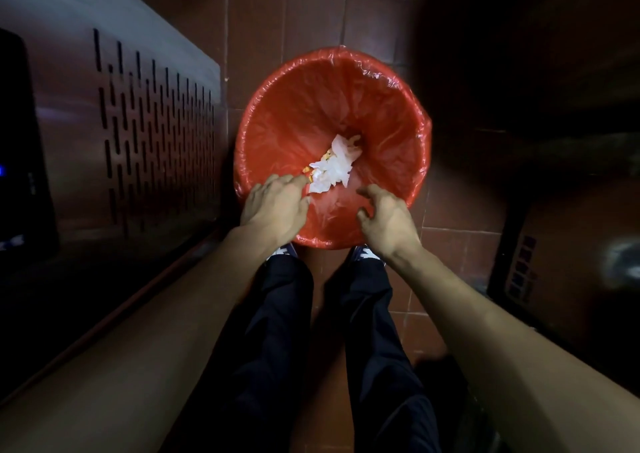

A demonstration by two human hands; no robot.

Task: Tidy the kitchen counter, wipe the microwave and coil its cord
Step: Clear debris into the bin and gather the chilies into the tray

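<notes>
A round bin lined with a red plastic bag (277,113) stands on the tiled floor straight below me. White crumpled tissue (334,163) with some orange scraps lies at its bottom. My left hand (277,207) hovers over the bin's near left rim, fingers loosely bent and pointing at the tissue, nothing held. Over the near right rim is my right hand (388,220), its fingers curled apart and empty.
A grey metal appliance (152,134) with vent slots stands on the counter at the left, right beside the bin. A dark cabinet and a cardboard box (540,272) are at the right. My legs and shoes (363,253) stand just behind the bin.
</notes>
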